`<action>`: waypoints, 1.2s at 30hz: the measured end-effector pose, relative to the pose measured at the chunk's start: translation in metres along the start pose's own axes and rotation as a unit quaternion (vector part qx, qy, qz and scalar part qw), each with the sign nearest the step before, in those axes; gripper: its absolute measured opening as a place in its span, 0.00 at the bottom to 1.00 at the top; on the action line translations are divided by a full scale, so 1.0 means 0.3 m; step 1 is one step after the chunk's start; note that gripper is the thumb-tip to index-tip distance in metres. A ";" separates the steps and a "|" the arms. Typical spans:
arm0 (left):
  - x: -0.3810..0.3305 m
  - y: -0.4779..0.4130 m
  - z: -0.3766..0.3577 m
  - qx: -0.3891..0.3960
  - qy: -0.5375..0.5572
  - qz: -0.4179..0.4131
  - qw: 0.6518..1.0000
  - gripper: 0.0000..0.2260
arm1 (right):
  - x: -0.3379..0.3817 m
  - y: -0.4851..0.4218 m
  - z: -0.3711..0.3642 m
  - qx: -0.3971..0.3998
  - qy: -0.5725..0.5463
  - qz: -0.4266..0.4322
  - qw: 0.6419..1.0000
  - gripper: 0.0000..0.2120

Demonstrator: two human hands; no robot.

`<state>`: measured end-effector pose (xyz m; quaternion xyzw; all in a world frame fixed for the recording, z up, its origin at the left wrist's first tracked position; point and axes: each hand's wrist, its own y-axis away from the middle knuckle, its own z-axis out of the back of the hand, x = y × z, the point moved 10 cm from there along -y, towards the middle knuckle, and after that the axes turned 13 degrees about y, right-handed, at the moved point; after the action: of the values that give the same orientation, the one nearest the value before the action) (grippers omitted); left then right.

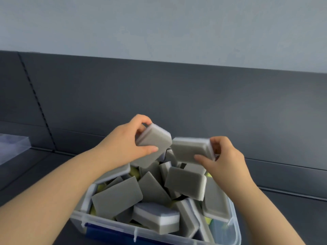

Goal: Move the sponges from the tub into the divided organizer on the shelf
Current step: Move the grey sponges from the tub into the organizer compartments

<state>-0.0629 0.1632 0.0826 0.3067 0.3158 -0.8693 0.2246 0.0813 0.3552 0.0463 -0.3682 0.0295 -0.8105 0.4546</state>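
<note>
A clear plastic tub with a blue clip stands on the dark shelf at the bottom of the head view, heaped with several grey-and-white sponges; a few yellow ones show underneath. My left hand grips one grey sponge above the far end of the tub. My right hand grips another grey sponge just to the right of it. The two held sponges almost touch. A clear organizer shows only as a corner at the far left.
The dark grey shelf surface runs left and behind the tub, backed by a dark panel with a slotted upright at the left. A pale wall rises above it.
</note>
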 end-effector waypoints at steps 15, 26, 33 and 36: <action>0.123 0.335 0.345 -0.185 0.247 0.024 0.951 0.19 | 0.372 0.161 -0.074 -0.024 -0.101 0.048 0.993 0.15; 0.376 0.918 0.840 -0.241 0.111 0.109 0.958 0.21 | 0.891 0.494 -0.479 0.065 -0.142 0.095 0.983 0.15; 0.545 1.310 1.031 -0.236 -0.025 0.157 0.959 0.26 | 1.218 0.771 -0.774 0.118 -0.076 0.190 0.972 0.19; 0.563 1.385 1.063 -0.197 -0.080 0.145 0.966 0.29 | 1.317 0.824 -0.836 0.122 -0.069 0.223 0.965 0.19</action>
<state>-0.0652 -0.3796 -0.0071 0.2283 0.4138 -0.7699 0.4289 -0.0230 -0.1610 -0.0055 -0.3493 -0.0197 -0.6587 0.6662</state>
